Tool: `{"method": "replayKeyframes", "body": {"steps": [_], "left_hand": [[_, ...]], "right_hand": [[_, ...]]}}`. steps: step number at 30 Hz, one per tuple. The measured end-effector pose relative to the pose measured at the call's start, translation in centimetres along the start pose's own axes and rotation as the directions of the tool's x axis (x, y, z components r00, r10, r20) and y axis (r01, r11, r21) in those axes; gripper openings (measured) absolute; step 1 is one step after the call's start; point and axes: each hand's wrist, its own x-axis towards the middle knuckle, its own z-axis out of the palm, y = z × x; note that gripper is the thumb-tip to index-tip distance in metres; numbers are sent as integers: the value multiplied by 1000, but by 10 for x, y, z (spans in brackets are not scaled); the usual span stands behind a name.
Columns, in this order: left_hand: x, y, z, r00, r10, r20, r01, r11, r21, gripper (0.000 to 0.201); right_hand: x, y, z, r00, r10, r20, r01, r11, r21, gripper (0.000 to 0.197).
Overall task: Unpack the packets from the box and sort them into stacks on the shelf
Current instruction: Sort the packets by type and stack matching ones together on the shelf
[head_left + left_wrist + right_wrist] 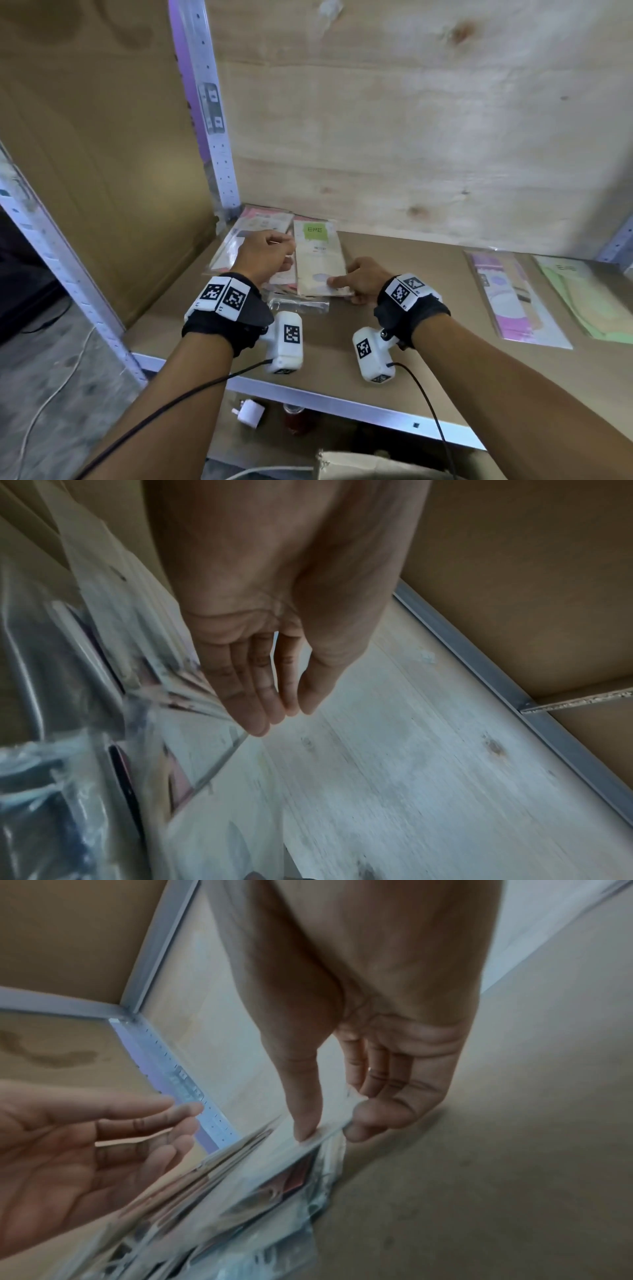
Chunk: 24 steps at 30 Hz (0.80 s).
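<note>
A loose pile of clear-wrapped packets [253,236] lies in the back left corner of the brown shelf [411,308]. On top is a beige packet with a green label [318,253]. My right hand [337,282] pinches that packet's near right corner, thumb on top and fingers curled beneath, as the right wrist view shows with my right hand [329,1131] on the packet [260,1153]. With straight fingers, my left hand [286,251] lies against the pile's left side; the left wrist view has my left hand [274,718] beside the packets [137,669].
A purple packet [513,298] and a green packet [589,298] lie side by side at the shelf's right. A metal upright [219,137] stands at the back left corner. Below the shelf's front edge are a white plug [251,413], a jar [296,418] and a cardboard edge [356,464].
</note>
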Motion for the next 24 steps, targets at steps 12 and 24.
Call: {"method": "replayKeyframes", "body": {"steps": [12, 24], "left_hand": [[-21, 24, 69, 939, -175, 297, 216, 970, -112, 65], [-39, 37, 157, 914, -158, 373, 322, 842, -432, 18]], "right_hand": [[-75, 45, -83, 971, -224, -87, 240, 930, 279, 25], [-124, 89, -134, 872, -486, -55, 433, 819, -378, 52]]}}
